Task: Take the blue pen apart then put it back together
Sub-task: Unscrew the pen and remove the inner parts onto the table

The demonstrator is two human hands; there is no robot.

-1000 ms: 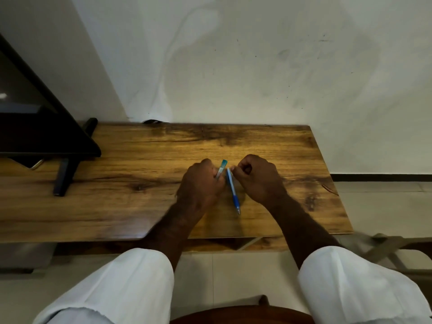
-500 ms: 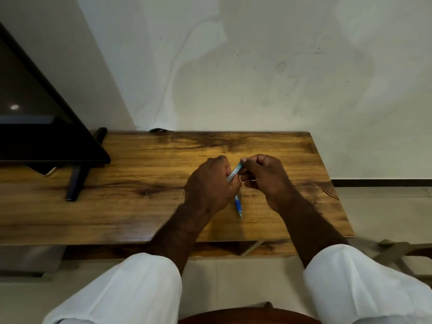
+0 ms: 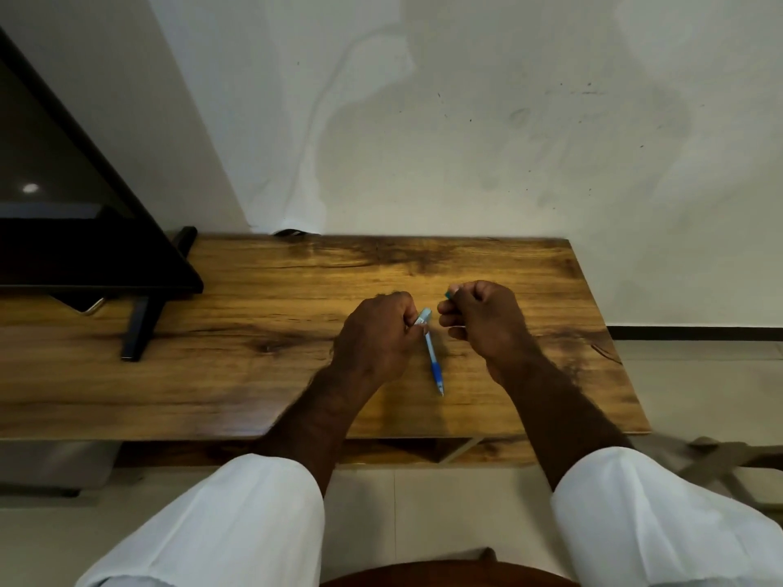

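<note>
We see the slim blue pen, with a pale clear barrel, a blue rubber grip and a metal point, near the middle of the scene, slanting over the right half of the table. Its far end is at our left hand, and its point aims toward the near edge. We cannot tell whether the point touches the wood or hangs just above it. Any print on the barrel is too small to read.

Our left hand is curled, knuckles up, its fingers pinching the pen's pale far end. Our right hand sits just right of it, also curled, pinching a small teal piece between thumb and forefinger. That piece is apart from the pen, a short gap lying between it and the barrel's open end.

Both hands are over a long wooden table with warm brown grain and dark knots. At far left a flat black screen stands on it, one black stand leg reaching toward us. Behind the table is a stained white wall. Our forearms run back to rolled white sleeves, with pale floor tiles between them.
</note>
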